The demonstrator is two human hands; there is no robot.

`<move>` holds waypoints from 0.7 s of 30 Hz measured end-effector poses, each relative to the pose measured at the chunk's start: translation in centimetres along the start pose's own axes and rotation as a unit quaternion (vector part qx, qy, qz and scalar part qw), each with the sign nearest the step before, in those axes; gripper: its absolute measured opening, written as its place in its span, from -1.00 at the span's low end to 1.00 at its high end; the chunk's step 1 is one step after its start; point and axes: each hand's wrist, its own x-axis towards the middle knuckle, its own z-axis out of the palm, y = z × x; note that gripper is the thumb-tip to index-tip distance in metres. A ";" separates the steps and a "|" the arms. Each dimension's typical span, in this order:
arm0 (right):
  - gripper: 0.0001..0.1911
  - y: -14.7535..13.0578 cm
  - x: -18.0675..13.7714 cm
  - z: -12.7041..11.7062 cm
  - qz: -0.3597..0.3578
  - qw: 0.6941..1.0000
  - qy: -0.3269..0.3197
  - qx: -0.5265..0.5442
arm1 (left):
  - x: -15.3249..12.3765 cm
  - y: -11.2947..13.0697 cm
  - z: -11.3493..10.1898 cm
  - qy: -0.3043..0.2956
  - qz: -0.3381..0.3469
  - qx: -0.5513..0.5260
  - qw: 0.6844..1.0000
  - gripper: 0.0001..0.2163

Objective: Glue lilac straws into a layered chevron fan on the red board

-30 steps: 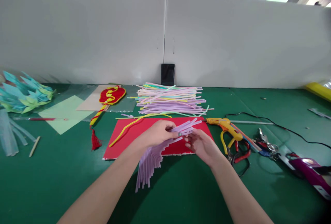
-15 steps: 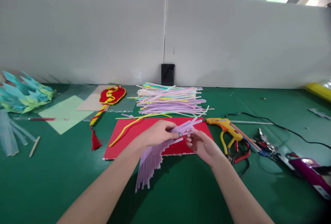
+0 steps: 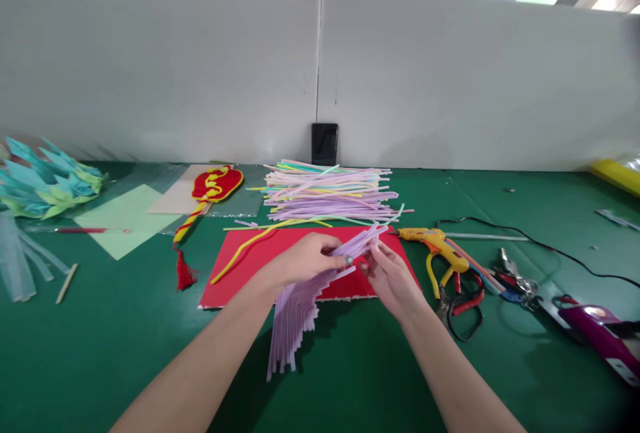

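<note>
Over the red board (image 3: 235,286), my left hand (image 3: 313,259) is closed around a woven piece of purple pipe cleaners (image 3: 295,326). Its loose ends hang down in a stepped fringe below my wrist, and other ends stick out to the upper right. My right hand (image 3: 393,276) pinches those upper ends between thumb and fingers, its other fingers curled. Part of the piece is hidden behind my left hand. A yellow pipe cleaner (image 3: 237,259) lies bent across the board's left side.
Behind the board lies a pile of pastel pipe cleaners (image 3: 330,193), with a black phone (image 3: 325,144) against the partition. To the right are a yellow glue gun (image 3: 435,243), pliers (image 3: 463,303) and keys (image 3: 523,283). Left are a red tasselled fan (image 3: 217,184) and green paper (image 3: 133,216).
My right hand has shifted slightly up and its fingers have closed in on the upper purple ends. The hanging fringe has swung a little to the right and down.
</note>
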 end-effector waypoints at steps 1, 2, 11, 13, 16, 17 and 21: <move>-0.81 0.0 0.0 0.1 -0.007 1.000 -0.001 0.000 | 0.0 0.0 0.0 -0.002 0.001 -0.006 1.000 -0.83; -0.81 0.1 0.0 0.1 -0.014 1.000 -0.003 -0.001 | 0.0 0.0 0.0 -0.004 0.001 -0.010 1.000 -0.83; -0.83 0.0 -0.2 0.0 -0.037 0.999 -0.023 -0.026 | 0.2 -0.2 0.3 -0.010 -0.002 0.000 1.000 -0.80; -0.82 0.0 -0.1 0.0 -0.050 0.998 -0.021 -0.042 | 0.2 -0.2 0.4 -0.013 -0.007 -0.001 1.000 -0.78; -0.80 0.1 0.1 -0.1 -0.085 0.994 -0.015 -0.062 | 0.1 -0.2 0.5 -0.017 -0.009 -0.009 1.000 -0.75; -0.80 0.2 0.1 0.0 -0.097 0.993 -0.011 -0.064 | 0.1 -0.1 0.5 -0.019 -0.009 -0.012 1.000 -0.75; -0.80 0.1 0.2 0.2 -0.144 0.986 0.013 -0.077 | 0.0 -0.2 0.3 -0.021 -0.011 -0.011 1.000 -0.75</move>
